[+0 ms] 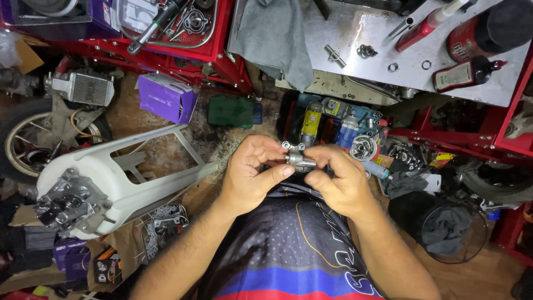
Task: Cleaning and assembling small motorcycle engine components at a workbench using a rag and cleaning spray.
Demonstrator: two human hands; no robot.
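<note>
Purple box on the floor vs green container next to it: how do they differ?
The purple box is a closed carton lying at an angle, with a pale printed panel on its front; the green container is darker and lies flat and square to the view. The purple box is the bulkier of the two, and it is nearer the white plastic stool, while the green container lies nearer the hands. Both sit on the stained floor, untouched.

The small silvery cylindrical part (298, 159) is smooth, shiny metal. The grey sheet-metal tabletop (366, 33) looks brushed and scuffed, with a soft matt grey cloth (275, 39) draped over it. The purple box (166, 97) is matt cardboard.
</note>
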